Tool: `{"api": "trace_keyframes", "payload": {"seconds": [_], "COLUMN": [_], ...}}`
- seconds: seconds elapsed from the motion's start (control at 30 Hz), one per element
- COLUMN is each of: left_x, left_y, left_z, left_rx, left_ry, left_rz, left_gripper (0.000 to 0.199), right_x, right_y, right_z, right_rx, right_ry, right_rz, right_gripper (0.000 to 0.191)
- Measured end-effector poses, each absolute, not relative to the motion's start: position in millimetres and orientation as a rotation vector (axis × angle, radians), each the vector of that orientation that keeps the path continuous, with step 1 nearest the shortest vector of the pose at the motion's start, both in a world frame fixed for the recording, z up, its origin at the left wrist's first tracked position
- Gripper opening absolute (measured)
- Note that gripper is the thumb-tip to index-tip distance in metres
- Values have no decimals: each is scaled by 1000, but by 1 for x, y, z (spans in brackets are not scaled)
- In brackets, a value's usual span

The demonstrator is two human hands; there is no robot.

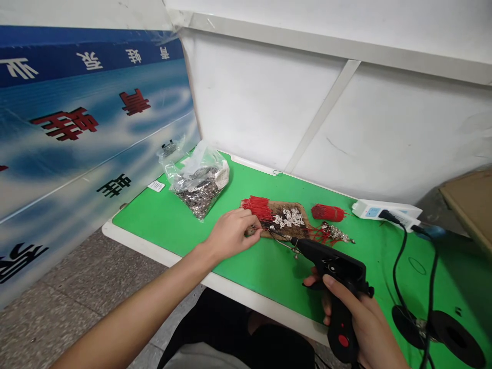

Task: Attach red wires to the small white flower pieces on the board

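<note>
My right hand (349,302) is wrapped round the handle of a black soldering gun (330,261), whose tip points left over a brown board (302,207). My left hand (236,233) is at the board's left front edge, thumb and forefinger pinched together near the ends of red wires. What the pinch holds is too small to tell. A row of red wires (257,206) lies on the board's left part, with small silvery metal pieces (290,217) beside it. At the board's right is a cluster of red wires with metal ends (334,232).
A bundle of red wires (328,212) lies behind the cluster. A plastic bag of metal parts (200,189) stands at the back left. A white power strip (386,210) with black cables and a black spool (455,338) are at the right. White panels border the green table (161,225).
</note>
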State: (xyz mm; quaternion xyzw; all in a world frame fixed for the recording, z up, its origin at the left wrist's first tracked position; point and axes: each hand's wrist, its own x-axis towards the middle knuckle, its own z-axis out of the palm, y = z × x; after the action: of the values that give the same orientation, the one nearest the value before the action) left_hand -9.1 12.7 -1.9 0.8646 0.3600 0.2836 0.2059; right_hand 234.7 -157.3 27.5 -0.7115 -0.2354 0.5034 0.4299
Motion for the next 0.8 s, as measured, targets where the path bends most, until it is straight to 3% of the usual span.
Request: {"api": "trace_keyframes", "payload": {"seconds": [0.8], "left_x": [-9], "left_y": [13], "left_z": [-1], "left_rx": [2383], "left_ry": [1037], "left_rz": [734], "left_gripper": [9], "right_x": [236], "right_y": [-156], "right_z": [20], "right_rx": [-1697], "right_ry": [-531], "right_rz": [1321], "right_gripper": [63]}}
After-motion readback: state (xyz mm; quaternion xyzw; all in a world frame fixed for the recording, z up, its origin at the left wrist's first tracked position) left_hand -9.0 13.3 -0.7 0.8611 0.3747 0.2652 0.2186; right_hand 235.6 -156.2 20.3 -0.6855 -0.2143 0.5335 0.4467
